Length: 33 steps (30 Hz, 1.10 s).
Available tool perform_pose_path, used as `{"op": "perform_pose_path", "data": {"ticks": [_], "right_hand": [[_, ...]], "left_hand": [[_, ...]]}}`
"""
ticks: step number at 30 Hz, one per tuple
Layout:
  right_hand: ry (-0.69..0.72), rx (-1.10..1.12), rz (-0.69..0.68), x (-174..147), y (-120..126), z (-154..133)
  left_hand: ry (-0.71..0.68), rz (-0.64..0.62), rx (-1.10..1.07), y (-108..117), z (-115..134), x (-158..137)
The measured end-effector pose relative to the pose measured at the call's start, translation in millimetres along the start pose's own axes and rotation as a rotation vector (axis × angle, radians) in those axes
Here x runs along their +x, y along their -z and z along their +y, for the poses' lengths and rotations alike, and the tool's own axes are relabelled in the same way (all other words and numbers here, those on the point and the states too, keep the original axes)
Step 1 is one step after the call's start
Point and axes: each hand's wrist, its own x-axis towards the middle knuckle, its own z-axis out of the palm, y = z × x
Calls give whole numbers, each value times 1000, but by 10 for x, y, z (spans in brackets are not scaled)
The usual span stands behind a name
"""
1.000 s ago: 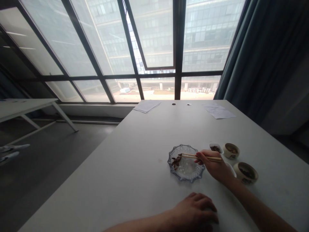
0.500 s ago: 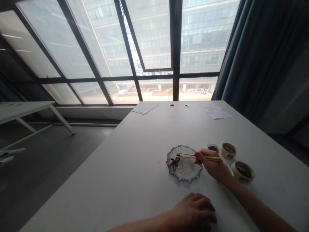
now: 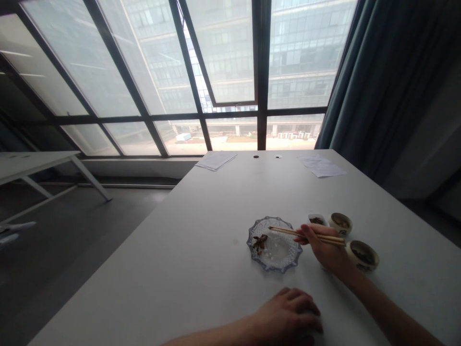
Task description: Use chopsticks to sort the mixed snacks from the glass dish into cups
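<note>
Look at the sparkle we get off the scalloped, blue-rimmed clear glass plate (image 3: 283, 251), all glossy facets, against the slim tan wooden chopsticks (image 3: 286, 231), smooth and almost matt! We have rough, woody-looking brown pieces (image 3: 259, 243), a smooth white tabletop (image 3: 162, 264) with a faint sheen, matt white paper sheets (image 3: 324, 166) and a folded blue-grey cloth curtain (image 3: 340, 105).
</note>
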Motion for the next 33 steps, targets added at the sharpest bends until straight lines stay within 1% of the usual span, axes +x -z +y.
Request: {"op": "perform_pose_path", "data": {"ticks": [3,7,10,13,16,20,26,29,33], "right_hand": [[-33,76,113,-68,238,-130],[21,-16,291,-176,659,-268],[52,-69,415,-235,928,-272],[59,-86,494,-274,1084,-238],[48,-84,530,-306,1126,-216],[19,-52,525,-324,1108,-146],[-37,-46,457,-283,1144,31],[-52,-47,457,-269,1158,-7],[-10,-42,459,-278,1080,-126]], "left_hand": [[-3,1,2,5,-11,-3],[0,-11,1,20,-7,0],[9,-27,-9,48,10,7],[12,-34,-17,79,26,12],[12,-28,-25,104,42,9],[15,6,-29,114,62,2],[20,17,-33,100,73,8],[27,-2,-36,112,81,11],[27,-10,-44,121,85,12]]}}
